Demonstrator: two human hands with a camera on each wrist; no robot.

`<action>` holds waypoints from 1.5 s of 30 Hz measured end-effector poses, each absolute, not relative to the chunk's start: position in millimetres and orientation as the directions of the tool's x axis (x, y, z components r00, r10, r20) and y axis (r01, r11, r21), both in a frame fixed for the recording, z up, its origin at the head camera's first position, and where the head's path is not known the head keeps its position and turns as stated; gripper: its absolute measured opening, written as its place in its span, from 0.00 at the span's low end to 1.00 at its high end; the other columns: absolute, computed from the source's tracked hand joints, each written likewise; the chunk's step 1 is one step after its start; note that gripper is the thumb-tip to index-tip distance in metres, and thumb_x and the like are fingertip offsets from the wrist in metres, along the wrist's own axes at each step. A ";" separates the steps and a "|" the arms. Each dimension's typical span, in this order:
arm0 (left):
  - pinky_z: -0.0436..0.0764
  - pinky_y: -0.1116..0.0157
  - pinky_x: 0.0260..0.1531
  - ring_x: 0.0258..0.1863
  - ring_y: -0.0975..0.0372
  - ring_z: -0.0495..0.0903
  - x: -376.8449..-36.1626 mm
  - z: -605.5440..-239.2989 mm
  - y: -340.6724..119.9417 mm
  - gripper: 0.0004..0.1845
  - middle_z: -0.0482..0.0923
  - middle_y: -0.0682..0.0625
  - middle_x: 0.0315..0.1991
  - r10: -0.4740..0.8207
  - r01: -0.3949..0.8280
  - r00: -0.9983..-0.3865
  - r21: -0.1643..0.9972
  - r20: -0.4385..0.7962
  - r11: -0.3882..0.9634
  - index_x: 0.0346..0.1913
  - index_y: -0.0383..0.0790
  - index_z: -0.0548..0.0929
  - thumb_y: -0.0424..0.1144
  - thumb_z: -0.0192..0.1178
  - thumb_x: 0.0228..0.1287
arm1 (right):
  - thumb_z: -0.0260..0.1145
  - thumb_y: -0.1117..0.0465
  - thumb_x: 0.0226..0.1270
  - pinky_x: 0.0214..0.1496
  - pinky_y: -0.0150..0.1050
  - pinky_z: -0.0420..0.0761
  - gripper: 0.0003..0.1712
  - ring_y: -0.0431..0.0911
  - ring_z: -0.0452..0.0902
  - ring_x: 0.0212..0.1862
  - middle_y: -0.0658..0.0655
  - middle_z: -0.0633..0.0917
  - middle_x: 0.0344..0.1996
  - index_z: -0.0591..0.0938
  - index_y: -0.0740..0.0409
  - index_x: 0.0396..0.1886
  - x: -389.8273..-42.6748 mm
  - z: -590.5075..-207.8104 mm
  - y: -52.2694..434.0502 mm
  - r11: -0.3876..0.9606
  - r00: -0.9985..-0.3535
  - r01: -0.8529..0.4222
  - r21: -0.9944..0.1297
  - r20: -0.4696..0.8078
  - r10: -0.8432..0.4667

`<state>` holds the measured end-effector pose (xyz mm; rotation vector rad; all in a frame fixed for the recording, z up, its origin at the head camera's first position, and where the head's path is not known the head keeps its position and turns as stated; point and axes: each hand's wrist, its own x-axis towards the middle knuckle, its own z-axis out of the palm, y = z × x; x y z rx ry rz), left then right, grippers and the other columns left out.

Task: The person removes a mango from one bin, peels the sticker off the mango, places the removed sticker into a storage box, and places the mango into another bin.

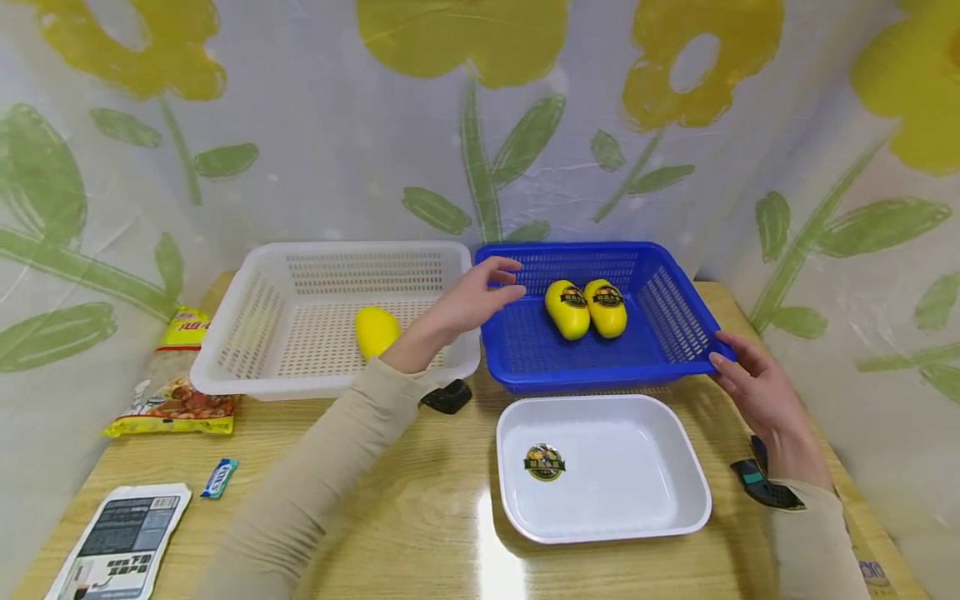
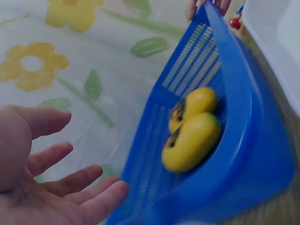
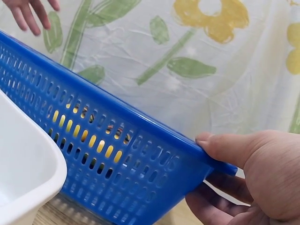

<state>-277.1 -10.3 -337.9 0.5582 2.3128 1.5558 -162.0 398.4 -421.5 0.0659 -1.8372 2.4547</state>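
From here I see the blue basket (image 1: 592, 375) at 12 o'clock of the white tray (image 1: 622, 479). Right hand (image 1: 761, 396) pinches it at its 4 o'clock; left hand (image 1: 474, 300), fingers spread, near its 9. Two yellow fruits (image 1: 568, 315) inside it, touching.

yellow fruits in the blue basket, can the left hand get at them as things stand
Probably yes: the left hand is empty beside the open-topped blue basket, nothing covers the yellow fruits, and the right hand grips the rim clear of them.
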 end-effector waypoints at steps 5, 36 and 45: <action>0.71 0.55 0.60 0.62 0.52 0.70 -289.6 -360.0 37.0 0.23 0.71 0.42 0.63 0.449 0.099 -0.891 0.934 -0.071 0.344 0.66 0.44 0.71 0.43 0.57 0.71 | 0.53 0.77 0.71 0.50 0.32 0.80 0.21 0.42 0.82 0.47 0.56 0.77 0.50 0.76 0.60 0.59 -152.6 -423.3 404.4 -0.319 -0.995 -0.101 -0.942 0.089 0.052; 0.72 0.56 0.60 0.69 0.49 0.61 -326.1 -397.6 107.9 0.23 0.64 0.41 0.70 0.332 -0.034 -0.918 0.879 -0.215 0.475 0.62 0.44 0.79 0.30 0.65 0.63 | 0.56 0.74 0.71 0.50 0.32 0.81 0.22 0.42 0.82 0.45 0.55 0.76 0.50 0.73 0.58 0.62 -155.0 -425.1 395.5 -0.268 -0.995 -0.061 -0.961 0.038 0.089; 0.77 0.56 0.55 0.63 0.51 0.70 -331.9 -400.3 107.2 0.30 0.69 0.44 0.67 0.391 -0.026 -0.880 0.848 -0.271 0.529 0.68 0.47 0.74 0.29 0.65 0.62 | 0.58 0.73 0.70 0.50 0.32 0.81 0.23 0.41 0.82 0.45 0.54 0.75 0.50 0.72 0.59 0.63 -158.8 -421.9 393.6 -0.230 -0.996 -0.039 -0.972 0.018 0.090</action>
